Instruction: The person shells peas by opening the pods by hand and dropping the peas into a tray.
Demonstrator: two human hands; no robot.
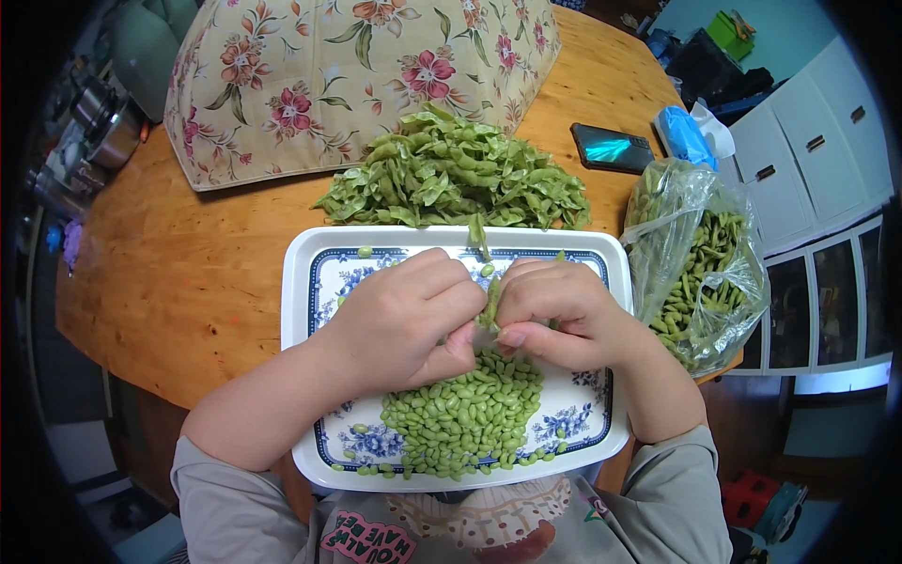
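Note:
Above a white tray with a blue floral pattern (299, 423), my left hand (416, 321) and my right hand (564, 314) meet, pinching a green soybean pod (492, 303) between them. More green shows behind my right hand's fingers. Below the hands, a heap of shelled green soybeans (465, 416) lies on the near part of the tray, with a few loose beans around it. Beyond the far rim is a pile of green pods, many split (458, 173). One pod (478, 235) hangs over that rim.
On the wooden table (211, 282), a clear plastic bag of pods (697, 275) stands right of the tray. Behind it are a smartphone (613, 148) and a blue tissue pack (682, 134). A floral fabric cover (338, 84) stands at the far left; metal pots (116, 134) are beyond.

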